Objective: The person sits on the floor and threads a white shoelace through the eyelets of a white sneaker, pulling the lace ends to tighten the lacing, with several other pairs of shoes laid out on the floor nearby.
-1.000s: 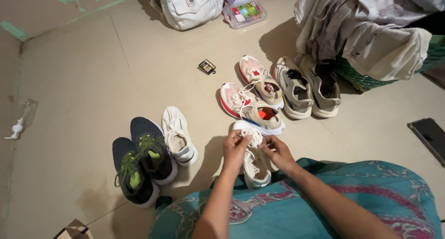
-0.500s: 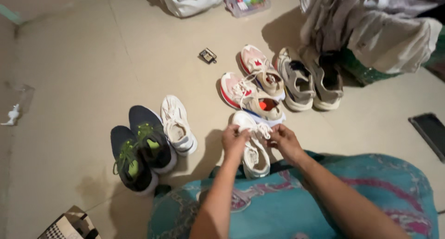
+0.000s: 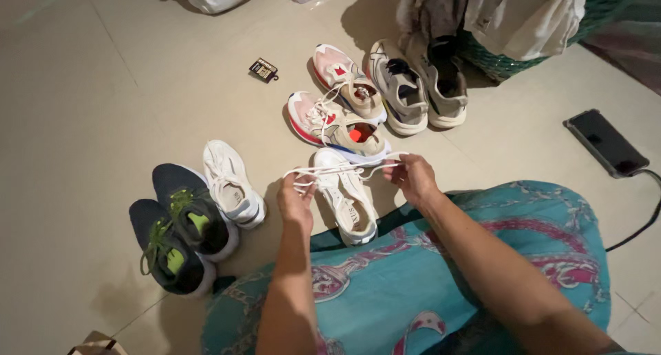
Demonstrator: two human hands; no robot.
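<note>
A white sneaker (image 3: 346, 198) lies on the tiled floor just in front of my knees. Its white lace (image 3: 339, 170) is stretched out sideways above the shoe. My left hand (image 3: 296, 200) pinches the left end of the lace and my right hand (image 3: 412, 176) pinches the right end. The hands are spread well apart on either side of the shoe. A teal patterned cloth (image 3: 441, 272) covers my lap below my forearms.
Its matching white sneaker (image 3: 232, 183) lies to the left beside a dark pair with green laces (image 3: 177, 225). Pink-and-beige sneakers (image 3: 337, 114), grey ones (image 3: 416, 86), a green basket with clothes (image 3: 496, 17), a dark phone with cable (image 3: 604, 141) and a small dark card (image 3: 264, 69) lie around.
My hands have moved apart and pulled the lace out to its full width over the white sneaker. The view has shifted, so everything sits further left and up.
</note>
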